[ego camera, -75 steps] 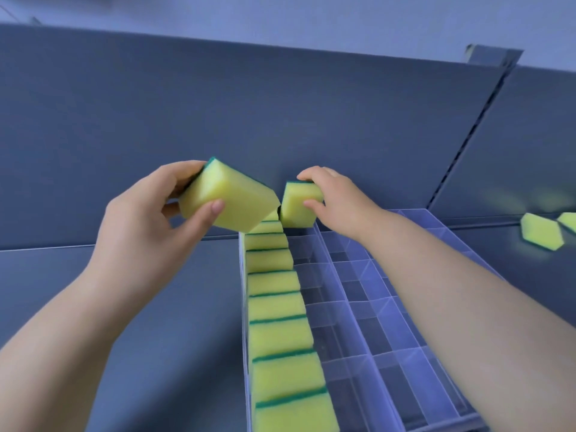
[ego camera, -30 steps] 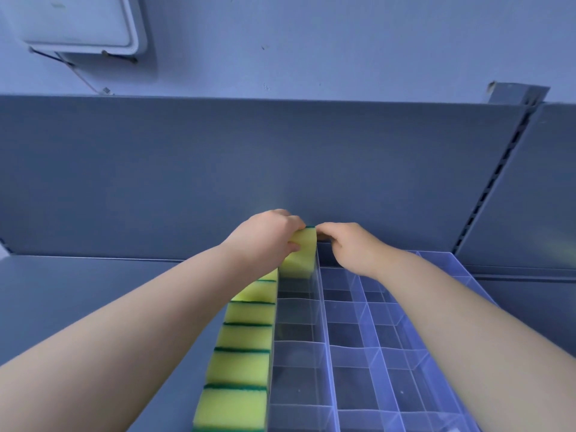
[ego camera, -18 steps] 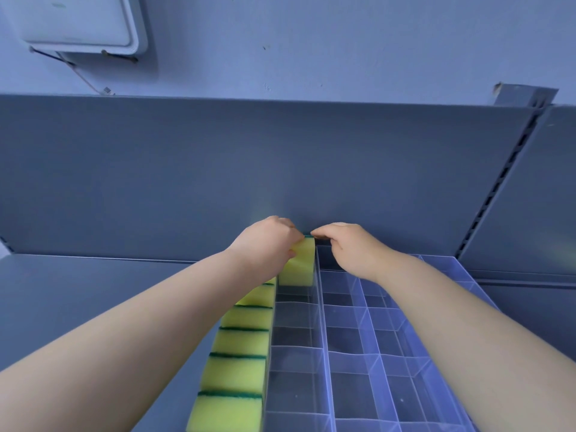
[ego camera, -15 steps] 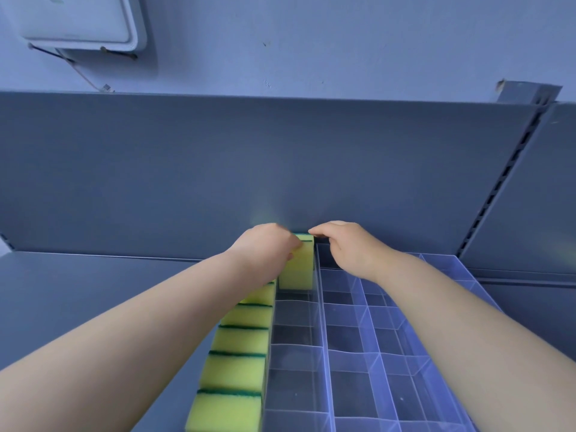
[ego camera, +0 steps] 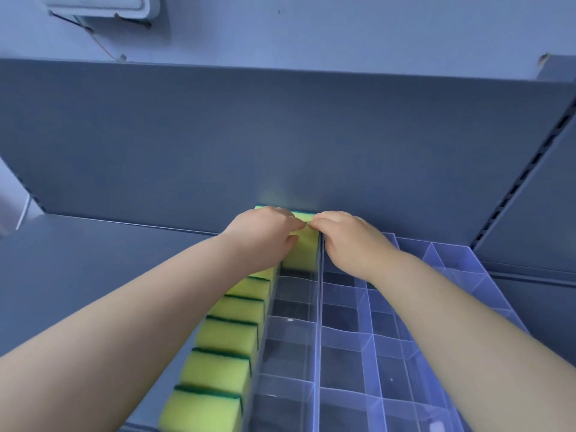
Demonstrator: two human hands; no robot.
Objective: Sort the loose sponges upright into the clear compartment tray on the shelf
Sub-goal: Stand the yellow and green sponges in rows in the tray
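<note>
- The grey back panel [ego camera: 280,135] of the shelf fills the upper half of the frame.
- The clear compartment tray [ego camera: 319,338] spreads from bottom centre to lower right.
- A row of sponges [ego camera: 230,335] stands upright in its leftmost column, lower centre.
- The left hand [ego camera: 265,238], at centre, grips one sponge [ego camera: 304,249], fingers curled over its top and thumb on its near face.
- The right hand [ego camera: 352,241], just to the right, has curled fingertips at the sponge's top corner; whether it pinches cannot be told.
- That sponge stands upright in the second column's farthest compartment.

At the clear tray's [ego camera: 320,338] 12 o'clock end, the left hand [ego camera: 261,235] grips an upright sponge [ego camera: 303,252] in the second column; the right hand's [ego camera: 352,241] curled fingers [ego camera: 322,224] touch its top. A sponge row [ego camera: 230,335] fills the 9 o'clock column.
</note>
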